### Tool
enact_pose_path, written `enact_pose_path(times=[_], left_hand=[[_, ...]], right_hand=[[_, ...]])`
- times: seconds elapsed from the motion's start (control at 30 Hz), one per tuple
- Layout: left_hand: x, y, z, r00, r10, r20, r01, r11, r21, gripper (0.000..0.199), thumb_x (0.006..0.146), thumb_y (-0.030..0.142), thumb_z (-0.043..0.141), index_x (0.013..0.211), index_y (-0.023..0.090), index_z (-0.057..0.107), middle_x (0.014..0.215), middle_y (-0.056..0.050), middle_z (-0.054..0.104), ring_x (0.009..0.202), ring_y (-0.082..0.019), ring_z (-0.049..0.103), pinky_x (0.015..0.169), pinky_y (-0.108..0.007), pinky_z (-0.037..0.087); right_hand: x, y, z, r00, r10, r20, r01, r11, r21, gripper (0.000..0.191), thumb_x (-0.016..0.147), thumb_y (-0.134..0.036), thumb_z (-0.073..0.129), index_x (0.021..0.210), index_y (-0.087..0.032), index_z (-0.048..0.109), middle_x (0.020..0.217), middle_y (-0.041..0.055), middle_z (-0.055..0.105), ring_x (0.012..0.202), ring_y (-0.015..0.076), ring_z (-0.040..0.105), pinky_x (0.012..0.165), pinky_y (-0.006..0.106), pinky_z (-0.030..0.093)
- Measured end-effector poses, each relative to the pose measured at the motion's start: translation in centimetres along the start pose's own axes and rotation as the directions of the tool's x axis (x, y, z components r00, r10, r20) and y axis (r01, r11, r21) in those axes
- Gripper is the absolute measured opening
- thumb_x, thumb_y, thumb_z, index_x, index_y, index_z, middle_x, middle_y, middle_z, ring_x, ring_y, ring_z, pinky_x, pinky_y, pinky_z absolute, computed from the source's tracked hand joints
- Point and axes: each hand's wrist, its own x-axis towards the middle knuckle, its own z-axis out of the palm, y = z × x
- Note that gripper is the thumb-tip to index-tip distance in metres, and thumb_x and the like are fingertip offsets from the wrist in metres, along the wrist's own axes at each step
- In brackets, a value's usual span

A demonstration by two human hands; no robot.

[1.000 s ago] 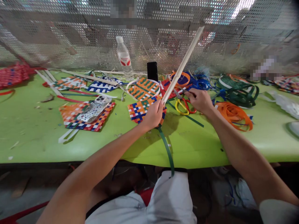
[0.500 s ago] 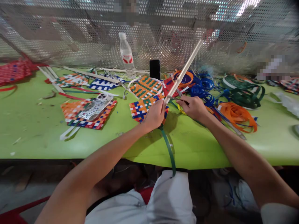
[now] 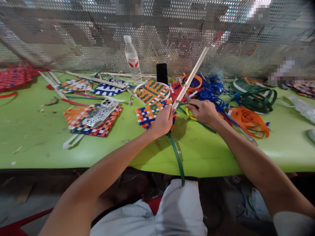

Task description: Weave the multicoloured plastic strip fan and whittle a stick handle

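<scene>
My left hand (image 3: 162, 121) is closed round the lower end of a long, pale, flat strip (image 3: 191, 77), which slants up to the right. Under that hand lies a woven piece (image 3: 145, 116) in orange, blue and white, partly covered. My right hand (image 3: 203, 111) is closed on the handle of a pair of scissors (image 3: 182, 102), their metal blades at the strip just above my left fingers. Whether the blades are cutting into it is too small to tell. From below my left hand a dark green strap (image 3: 177, 157) hangs over the table edge.
On the green table (image 3: 118, 152), a phone (image 3: 100, 114) rests on another woven piece (image 3: 71, 119) to the left. A water bottle (image 3: 133, 60) and a black phone (image 3: 161, 73) stand behind. Orange strap coils (image 3: 248, 121) and green straps (image 3: 256, 96) lie right. Perforated metal (image 3: 73, 39) closes the back.
The pale strip's upper end has dropped slightly and shifted left in view. Both hands keep nearly the same place and hold; the whole view has shifted a little.
</scene>
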Motion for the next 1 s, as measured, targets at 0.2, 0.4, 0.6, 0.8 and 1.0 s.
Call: enact_pose_path(times=[0.2, 0.4, 0.6, 0.8, 1.0], left_hand=[[-0.2, 0.1, 0.1, 0.999, -0.026, 0.033, 0.026, 1.000, 0.001, 0.035, 0.111, 0.037, 0.034, 0.079, 0.024, 0.036, 0.071, -0.001, 0.047, 0.062, -0.017, 0.045, 0.061, -0.033, 0.032], [-0.1, -0.1, -0.1, 1.000, -0.021, 0.020, 0.021, 1.000, 0.004, 0.036, 0.112, 0.039, 0.033, 0.079, 0.024, 0.037, 0.069, -0.001, 0.046, 0.060, -0.017, 0.043, 0.060, -0.034, 0.030], [0.0, -0.2, -0.2, 1.000, -0.008, 0.001, 0.008, 1.000, 0.010, 0.037, 0.112, 0.043, 0.031, 0.080, 0.024, 0.037, 0.068, -0.001, 0.046, 0.060, -0.017, 0.043, 0.059, -0.034, 0.030], [0.0, -0.2, -0.1, 1.000, -0.017, -0.003, 0.017, 1.000, 0.017, 0.035, 0.111, 0.035, 0.034, 0.078, 0.025, 0.035, 0.067, -0.001, 0.044, 0.060, -0.017, 0.043, 0.059, -0.034, 0.030], [0.0, -0.3, -0.1, 1.000, -0.023, 0.002, 0.023, 0.999, 0.023, 0.034, 0.111, 0.034, 0.034, 0.078, 0.025, 0.034, 0.067, 0.000, 0.043, 0.059, -0.017, 0.041, 0.058, -0.034, 0.029]], right_hand=[[0.8, 2.3, -0.7, 0.989, 0.110, -0.095, -0.104, 0.992, 0.066, 0.033, 0.097, -0.046, 0.054, 0.094, -0.022, 0.076, 0.072, 0.0073, 0.068, 0.062, 0.0200, 0.057, 0.060, 0.031, 0.028], [0.3, 0.5, -0.1, 0.999, 0.047, -0.015, -0.045, 0.994, 0.096, 0.036, 0.099, -0.049, 0.051, 0.089, -0.022, 0.073, 0.071, 0.0062, 0.067, 0.062, 0.0190, 0.054, 0.060, 0.030, 0.030], [0.2, 0.1, -0.1, 0.999, 0.051, 0.005, -0.051, 0.993, 0.106, 0.035, 0.098, -0.048, 0.051, 0.091, -0.022, 0.074, 0.069, 0.0058, 0.066, 0.060, 0.0183, 0.051, 0.059, 0.030, 0.028], [0.2, 0.4, 0.1, 0.999, 0.049, 0.013, -0.050, 0.993, 0.104, 0.035, 0.099, -0.049, 0.051, 0.091, -0.023, 0.073, 0.072, 0.0060, 0.067, 0.063, 0.0188, 0.053, 0.060, 0.030, 0.029], [0.2, 0.2, 0.1, 0.999, 0.045, 0.017, -0.047, 0.990, 0.130, 0.035, 0.099, -0.048, 0.051, 0.092, -0.022, 0.074, 0.072, 0.0058, 0.066, 0.062, 0.0183, 0.053, 0.061, 0.030, 0.030]])
